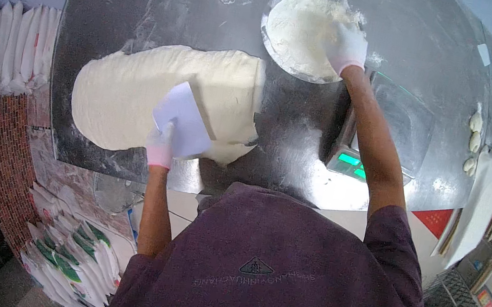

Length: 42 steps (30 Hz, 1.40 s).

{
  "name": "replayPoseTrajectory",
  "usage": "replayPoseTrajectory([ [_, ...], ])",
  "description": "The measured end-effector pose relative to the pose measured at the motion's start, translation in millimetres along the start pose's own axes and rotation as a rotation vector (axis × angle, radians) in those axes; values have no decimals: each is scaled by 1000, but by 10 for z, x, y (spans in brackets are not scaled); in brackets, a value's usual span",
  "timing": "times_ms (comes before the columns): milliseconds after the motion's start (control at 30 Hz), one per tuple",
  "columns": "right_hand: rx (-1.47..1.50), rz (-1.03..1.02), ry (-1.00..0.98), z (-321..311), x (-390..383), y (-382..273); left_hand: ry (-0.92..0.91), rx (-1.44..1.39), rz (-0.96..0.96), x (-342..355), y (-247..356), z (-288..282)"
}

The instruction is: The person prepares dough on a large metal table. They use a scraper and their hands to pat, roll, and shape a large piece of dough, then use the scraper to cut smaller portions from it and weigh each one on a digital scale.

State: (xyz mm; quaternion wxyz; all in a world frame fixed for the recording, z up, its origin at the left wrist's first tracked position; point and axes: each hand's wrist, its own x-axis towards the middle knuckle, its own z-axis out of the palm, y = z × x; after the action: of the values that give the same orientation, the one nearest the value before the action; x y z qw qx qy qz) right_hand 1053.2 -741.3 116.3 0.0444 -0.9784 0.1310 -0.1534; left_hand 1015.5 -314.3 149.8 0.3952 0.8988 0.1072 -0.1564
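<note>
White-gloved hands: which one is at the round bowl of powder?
The right white-gloved hand, at the round bowl of white powder; the left white-gloved hand instead holds a flat, whitish scraper over the pale dough slab.

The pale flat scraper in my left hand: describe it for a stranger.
On the dark grey worktable lies a broad cream dough slab. Over its near middle, the white-gloved left hand holds the pale flat rectangular scraper. Straight edges and bluish tint set it apart from the dough.
</note>
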Motion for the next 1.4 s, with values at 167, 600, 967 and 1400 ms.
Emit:
replayPoseTrajectory([
  [167, 407, 256, -79, 61, -250, 72, -89, 28, 142, 355, 284, -130],
  [600, 506, -156, -297, 517, -584, -1934, -157, 354, 428, 1777, 646, 610],
  [967, 646, 337, -582, 5, -2636, -1077, -839, 494, 751, 463, 230, 1911],
  [1400, 504, 171, -286, 61, -2720, -1279, -346, 474, 509, -126, 429, 834],
])
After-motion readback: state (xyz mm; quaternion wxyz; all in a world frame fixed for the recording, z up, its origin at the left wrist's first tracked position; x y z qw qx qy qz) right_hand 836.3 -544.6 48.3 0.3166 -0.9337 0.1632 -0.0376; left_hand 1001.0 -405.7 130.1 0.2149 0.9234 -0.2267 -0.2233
